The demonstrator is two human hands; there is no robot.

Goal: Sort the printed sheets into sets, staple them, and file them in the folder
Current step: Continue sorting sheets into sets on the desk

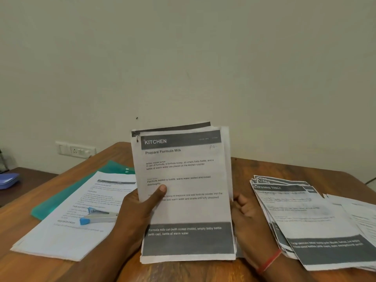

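Kitchen sheets (pixel 185 210) are held upright over the worktop (pixel 264 167), likely to be read.
They are pinched by the left grip (pixel 140 208), thumb in front; the right grip (pixel 246 216) is half hidden, so its hold cannot be told.

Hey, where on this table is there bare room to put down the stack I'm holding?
Bare wood: the table strip left of the right pile, toward the wall, and the near-left corner below the left pile. Crowded: the stapler and green folder side, and the fanned right.
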